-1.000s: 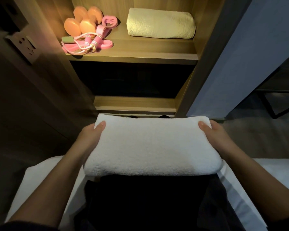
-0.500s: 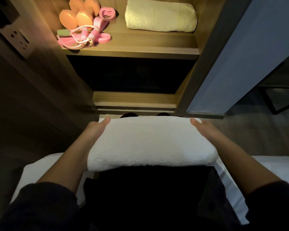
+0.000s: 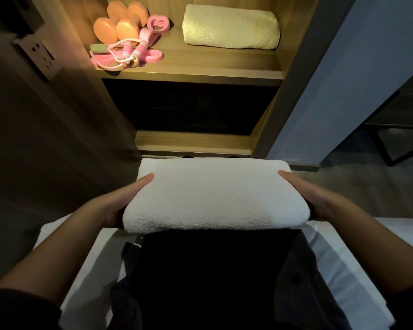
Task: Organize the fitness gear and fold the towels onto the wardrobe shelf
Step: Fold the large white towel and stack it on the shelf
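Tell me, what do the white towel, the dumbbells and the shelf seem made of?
White towel: soft terry cloth, likely cotton; its surface shows a fuzzy looped nap. Dumbbells: smooth orange coating, perhaps vinyl or rubber, with a dull sheen. Shelf: wood or wood-look laminate, matte, with fine straight grain lines.

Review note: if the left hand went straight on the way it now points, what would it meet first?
Apart from the white towel that the left hand holds, probably the wardrobe's low wooden ledge under the dark compartment; depth is unclear.
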{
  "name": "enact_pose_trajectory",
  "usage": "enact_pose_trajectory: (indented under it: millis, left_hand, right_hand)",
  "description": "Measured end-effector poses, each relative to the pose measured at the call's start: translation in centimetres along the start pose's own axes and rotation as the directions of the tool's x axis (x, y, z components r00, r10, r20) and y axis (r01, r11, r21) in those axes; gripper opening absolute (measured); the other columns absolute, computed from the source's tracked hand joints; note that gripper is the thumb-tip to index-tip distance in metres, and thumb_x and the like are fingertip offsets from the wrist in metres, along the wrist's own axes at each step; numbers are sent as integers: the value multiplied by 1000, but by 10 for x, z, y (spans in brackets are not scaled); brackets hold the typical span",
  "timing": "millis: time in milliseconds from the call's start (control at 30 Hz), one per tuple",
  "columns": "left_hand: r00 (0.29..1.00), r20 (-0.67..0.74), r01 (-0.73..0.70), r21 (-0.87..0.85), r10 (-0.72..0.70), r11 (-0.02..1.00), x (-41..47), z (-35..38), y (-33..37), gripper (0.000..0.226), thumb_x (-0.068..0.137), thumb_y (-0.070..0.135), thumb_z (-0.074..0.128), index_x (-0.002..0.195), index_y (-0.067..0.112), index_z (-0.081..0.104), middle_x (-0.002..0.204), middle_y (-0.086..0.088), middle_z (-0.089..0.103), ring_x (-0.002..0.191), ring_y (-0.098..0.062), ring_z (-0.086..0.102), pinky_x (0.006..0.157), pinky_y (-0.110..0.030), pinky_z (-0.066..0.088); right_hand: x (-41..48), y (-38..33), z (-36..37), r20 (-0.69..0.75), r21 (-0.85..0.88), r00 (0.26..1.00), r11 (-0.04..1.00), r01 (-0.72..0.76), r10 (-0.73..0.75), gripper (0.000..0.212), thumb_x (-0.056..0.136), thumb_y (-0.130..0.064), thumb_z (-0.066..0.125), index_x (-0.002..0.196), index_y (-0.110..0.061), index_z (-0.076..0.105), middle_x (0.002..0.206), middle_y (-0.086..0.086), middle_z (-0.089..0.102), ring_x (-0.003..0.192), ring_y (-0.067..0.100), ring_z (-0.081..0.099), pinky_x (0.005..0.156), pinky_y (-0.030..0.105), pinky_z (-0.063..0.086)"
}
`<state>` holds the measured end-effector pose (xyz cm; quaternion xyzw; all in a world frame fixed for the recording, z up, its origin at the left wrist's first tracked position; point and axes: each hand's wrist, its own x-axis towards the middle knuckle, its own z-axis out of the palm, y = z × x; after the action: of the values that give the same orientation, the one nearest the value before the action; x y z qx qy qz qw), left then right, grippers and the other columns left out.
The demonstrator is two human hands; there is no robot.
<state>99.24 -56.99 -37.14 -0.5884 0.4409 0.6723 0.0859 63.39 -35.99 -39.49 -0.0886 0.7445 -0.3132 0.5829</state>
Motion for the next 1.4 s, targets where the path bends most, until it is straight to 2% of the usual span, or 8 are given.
enact_pose_trajectory:
  millis: [200, 333, 600, 833, 1067, 1200, 1300, 1400]
  left_hand:
    - [987, -28, -162, -139, 160, 977, -7, 11, 9, 66, 77, 48, 69, 127, 9, 55, 106, -14, 72, 89, -29, 72, 77, -39, 53]
    - [853, -303, -394, 162, 426, 905, -2, 11, 16, 65, 83, 36, 74, 134, 15, 39, 110, 1, 52, 90, -14, 56, 66, -32, 47]
    - [870, -334, -323, 169, 363, 931, 26, 13, 14, 77, 81, 53, 70, 137, 15, 33, 122, -3, 47, 102, -22, 53, 79, -39, 46]
    - [999, -25, -41, -99, 39, 994, 11, 10, 1, 60, 61, 67, 72, 106, 28, 64, 94, -3, 71, 78, -20, 70, 57, -31, 56]
    - [922, -224, -225, 350, 315, 909, 6, 2, 27, 69, 87, 53, 63, 135, 9, 40, 125, -10, 54, 99, -27, 59, 68, -37, 53]
    - [741, -182, -406, 646, 646, 647, -5, 5, 13, 64, 90, 60, 54, 137, 20, 40, 137, 0, 49, 115, -18, 53, 88, -35, 48]
    - [455, 122, -489, 862, 882, 133, -15, 16, -5, 80, 82, 71, 48, 146, 25, 33, 154, 2, 31, 141, -17, 30, 113, -44, 30]
    - [451, 363, -279, 925, 815, -258, -4, 35, -9, 90, 82, 66, 55, 153, 27, 17, 164, -4, 11, 151, -25, 4, 120, -53, -1]
  right_hand:
    - [-23, -6, 10, 31, 160, 998, 986, 46, -52, 49, 84, -52, 61, 115, -14, 64, 104, 15, 73, 100, 32, 66, 82, 41, 51]
    - [-35, -17, 3, -125, -32, 978, 986, 163, -166, 46, 89, -42, 62, 114, -4, 59, 99, 11, 68, 87, 24, 65, 68, 35, 51]
    - [-9, -18, 12, -255, -360, 929, 918, 166, -268, 73, 94, -43, 59, 149, -6, 29, 147, 17, 43, 128, 35, 47, 104, 49, 43]
    - [-11, -47, 68, 51, -884, 728, 308, 351, -683, 55, 101, -43, 34, 154, -28, 23, 162, 7, 22, 148, 30, 19, 118, 53, 19]
    - [-8, -56, 133, 365, -880, 724, 38, 474, -585, 85, 75, -82, 1, 153, -46, 0, 165, -3, -4, 151, 28, -3, 117, 64, 3]
    - [-2, -61, 129, 384, -885, 760, 26, 465, -525, 83, 77, -81, 2, 152, -47, -2, 165, -3, -4, 152, 28, -2, 117, 63, 1]
    - [3, -73, 129, 394, -876, 793, 71, 477, -465, 84, 76, -81, 4, 153, -46, -1, 165, -4, -2, 152, 27, -1, 118, 61, -1]
    - [3, -76, 129, 408, -867, 807, 94, 488, -428, 84, 77, -81, 6, 153, -46, -1, 165, -5, -3, 152, 24, -2, 118, 60, -2]
